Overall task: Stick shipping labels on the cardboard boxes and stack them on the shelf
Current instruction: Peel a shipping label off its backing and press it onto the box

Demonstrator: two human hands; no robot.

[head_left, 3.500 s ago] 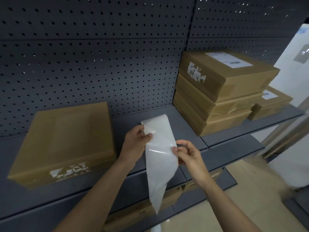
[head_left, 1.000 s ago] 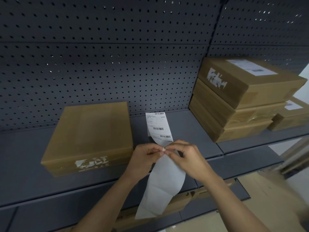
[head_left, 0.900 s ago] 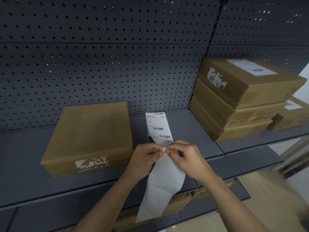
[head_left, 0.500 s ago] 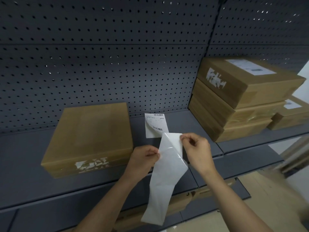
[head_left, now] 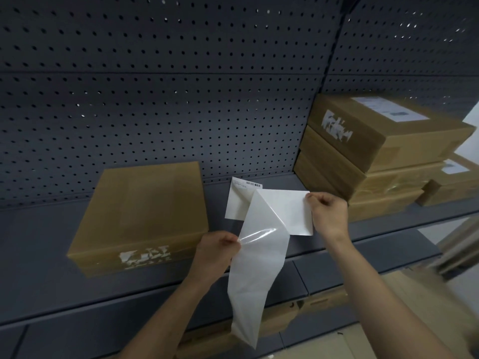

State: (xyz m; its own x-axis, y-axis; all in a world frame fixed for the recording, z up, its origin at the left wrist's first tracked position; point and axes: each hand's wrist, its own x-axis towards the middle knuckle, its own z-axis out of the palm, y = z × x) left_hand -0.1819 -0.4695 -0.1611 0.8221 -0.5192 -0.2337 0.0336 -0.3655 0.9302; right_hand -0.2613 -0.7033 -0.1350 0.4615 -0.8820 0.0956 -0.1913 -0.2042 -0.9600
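Left of frame: unlabelled box [head_left: 145, 213] flat on shelf [head_left: 39, 255]. Lower centre: left hand [head_left: 216, 251] pinched glossy backing strip [head_left: 255, 275]. Centre: right hand [head_left: 328, 216] pinched corner of peeled label [head_left: 282, 213], adhesive exposed. Right: labelled stack [head_left: 375, 151]. Risk: the limp label could fold onto itself or the strip and stick, if slack.

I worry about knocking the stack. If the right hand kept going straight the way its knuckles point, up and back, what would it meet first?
Probably the lowest box of the stack just behind the right hand; depth is unclear.
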